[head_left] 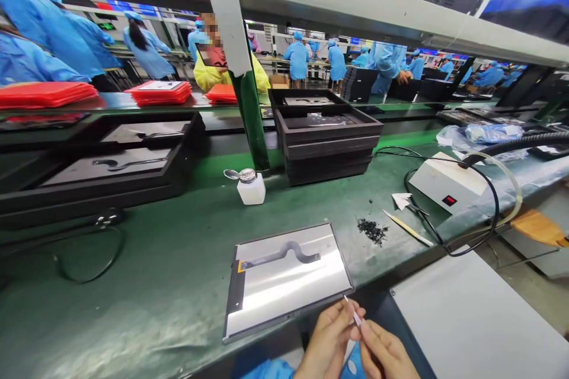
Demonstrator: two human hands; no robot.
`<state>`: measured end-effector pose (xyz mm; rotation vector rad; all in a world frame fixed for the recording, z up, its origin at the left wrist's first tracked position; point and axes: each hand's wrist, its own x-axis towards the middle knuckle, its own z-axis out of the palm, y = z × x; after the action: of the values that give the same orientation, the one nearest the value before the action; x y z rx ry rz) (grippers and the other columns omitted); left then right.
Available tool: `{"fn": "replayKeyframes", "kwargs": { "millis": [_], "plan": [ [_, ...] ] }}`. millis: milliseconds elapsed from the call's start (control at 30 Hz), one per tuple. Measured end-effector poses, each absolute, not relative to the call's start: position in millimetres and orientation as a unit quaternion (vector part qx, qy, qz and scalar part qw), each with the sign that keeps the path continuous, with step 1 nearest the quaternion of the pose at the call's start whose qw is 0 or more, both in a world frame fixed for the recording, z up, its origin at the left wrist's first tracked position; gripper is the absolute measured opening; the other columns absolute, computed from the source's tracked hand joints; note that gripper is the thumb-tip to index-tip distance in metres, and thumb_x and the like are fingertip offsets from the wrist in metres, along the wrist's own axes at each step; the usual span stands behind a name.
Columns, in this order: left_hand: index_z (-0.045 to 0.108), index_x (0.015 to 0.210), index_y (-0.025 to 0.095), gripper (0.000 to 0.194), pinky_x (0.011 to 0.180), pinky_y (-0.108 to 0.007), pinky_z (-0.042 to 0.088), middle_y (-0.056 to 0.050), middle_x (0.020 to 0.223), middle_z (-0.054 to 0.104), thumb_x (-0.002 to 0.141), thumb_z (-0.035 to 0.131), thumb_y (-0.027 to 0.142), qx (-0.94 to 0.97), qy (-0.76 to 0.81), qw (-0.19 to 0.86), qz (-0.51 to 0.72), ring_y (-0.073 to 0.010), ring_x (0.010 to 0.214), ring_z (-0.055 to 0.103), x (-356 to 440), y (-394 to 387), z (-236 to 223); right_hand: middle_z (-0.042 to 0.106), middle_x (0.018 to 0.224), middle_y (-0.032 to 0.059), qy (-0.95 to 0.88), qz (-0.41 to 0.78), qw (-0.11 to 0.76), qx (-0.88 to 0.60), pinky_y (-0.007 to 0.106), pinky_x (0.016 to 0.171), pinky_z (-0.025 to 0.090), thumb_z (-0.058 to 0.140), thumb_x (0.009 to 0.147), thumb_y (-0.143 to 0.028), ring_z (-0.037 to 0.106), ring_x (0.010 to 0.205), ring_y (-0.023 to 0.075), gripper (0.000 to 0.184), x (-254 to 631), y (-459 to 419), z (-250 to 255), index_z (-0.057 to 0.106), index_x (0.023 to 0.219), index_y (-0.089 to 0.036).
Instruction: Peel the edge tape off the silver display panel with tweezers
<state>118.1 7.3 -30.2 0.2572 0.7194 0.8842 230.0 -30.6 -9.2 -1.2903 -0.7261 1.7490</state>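
Observation:
A silvery flat panel point(284, 277) with a dark flex cable across its top lies on the green bench mat near the front edge. Just below its right corner, my left hand point(328, 337) and my right hand point(386, 352) meet, fingers pinched together on a thin white pointed tool point(353, 314). Both hands hover over my lap, off the bench edge, apart from the panel.
Small white dispenser bottle point(250, 186) stands behind the panel. Stacked black trays point(326, 139) at centre back, more black trays point(111, 163) at left. A pile of black scraps point(372, 229), a thin stick, a white control box point(447, 185) with cables at right. Workers in blue beyond.

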Motion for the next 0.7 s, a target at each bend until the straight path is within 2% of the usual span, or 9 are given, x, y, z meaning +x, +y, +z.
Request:
{"fn": "replayKeyframes", "kwargs": {
  "millis": [67,133,200,300,367,500,600,700],
  "plan": [
    [0.074,0.086,0.010,0.049,0.070,-0.026,0.043,-0.009,0.083,0.070,0.056,0.092,0.045,0.128,0.338,0.836,0.412,-0.0120,0.065,0.058,115.1,7.2,-30.0,0.027,0.030,-0.0152,-0.238,0.751,0.397,-0.471,0.017,0.032,0.010,0.072,0.058,-0.078,0.015,0.029,0.0026,0.061,230.5,-28.0,-7.4,0.053,0.061,-0.020],
    [0.075,0.085,0.010,0.051,0.071,-0.026,0.043,-0.007,0.077,0.069,0.054,0.093,0.046,0.132,0.340,0.831,0.420,-0.0110,0.061,0.055,115.0,7.4,-30.1,0.021,0.029,-0.0158,-0.216,0.780,0.388,-0.441,0.018,0.031,0.007,0.074,0.058,-0.077,0.012,0.028,0.0020,0.062,230.2,-27.5,-7.6,0.045,0.051,-0.022],
    [0.074,0.078,0.010,0.050,0.070,-0.025,0.042,-0.005,0.068,0.065,0.051,0.093,0.047,0.135,0.345,0.823,0.432,-0.0113,0.061,0.054,117.7,7.9,-30.8,0.026,0.031,-0.0139,-0.236,0.761,0.404,-0.449,0.017,0.032,0.009,0.071,0.062,-0.077,0.016,0.029,0.0012,0.064,229.7,-29.3,-9.7,0.041,0.049,-0.022],
    [0.071,0.069,0.011,0.046,0.074,-0.024,0.042,-0.003,0.066,0.062,0.051,0.093,0.047,0.138,0.356,0.809,0.448,-0.0128,0.068,0.056,122.8,8.3,-32.8,0.044,0.042,-0.0109,-0.291,0.686,0.444,-0.498,0.016,0.035,0.017,0.069,0.066,-0.076,0.027,0.032,0.0012,0.060,229.3,-33.8,-13.6,0.047,0.063,-0.020],
    [0.069,0.064,0.012,0.043,0.074,-0.023,0.042,-0.002,0.066,0.061,0.053,0.092,0.047,0.141,0.364,0.801,0.454,-0.0119,0.069,0.054,124.5,8.0,-35.2,0.048,0.046,-0.0103,-0.317,0.656,0.452,-0.515,0.017,0.038,0.020,0.069,0.066,-0.075,0.030,0.034,0.0020,0.059,229.0,-35.1,-14.3,0.048,0.069,-0.021],
    [0.072,0.072,0.011,0.050,0.065,-0.023,0.039,-0.003,0.068,0.062,0.051,0.091,0.052,0.147,0.366,0.805,0.444,-0.0092,0.059,0.050,122.3,6.3,-40.0,0.040,0.042,-0.0121,-0.303,0.689,0.427,-0.500,0.018,0.038,0.018,0.065,0.068,-0.078,0.024,0.034,0.0023,0.060,228.7,-32.1,-10.6,0.050,0.066,-0.020],
    [0.074,0.080,0.011,0.051,0.068,-0.025,0.040,-0.003,0.066,0.063,0.054,0.091,0.051,0.158,0.357,0.811,0.435,-0.0101,0.059,0.051,118.4,5.0,-40.1,0.035,0.042,-0.0131,-0.268,0.714,0.419,-0.492,0.018,0.037,0.013,0.068,0.065,-0.078,0.018,0.034,0.0016,0.060,230.3,-30.6,-9.1,0.050,0.064,-0.020],
    [0.073,0.077,0.011,0.046,0.070,-0.025,0.040,-0.003,0.067,0.064,0.056,0.091,0.048,0.172,0.349,0.814,0.431,-0.0093,0.058,0.050,116.5,4.1,-38.5,0.036,0.044,-0.0128,-0.249,0.717,0.422,-0.495,0.017,0.037,0.011,0.069,0.066,-0.075,0.017,0.035,0.0019,0.059,233.8,-33.0,-12.9,0.057,0.072,-0.018]
  ]
}}
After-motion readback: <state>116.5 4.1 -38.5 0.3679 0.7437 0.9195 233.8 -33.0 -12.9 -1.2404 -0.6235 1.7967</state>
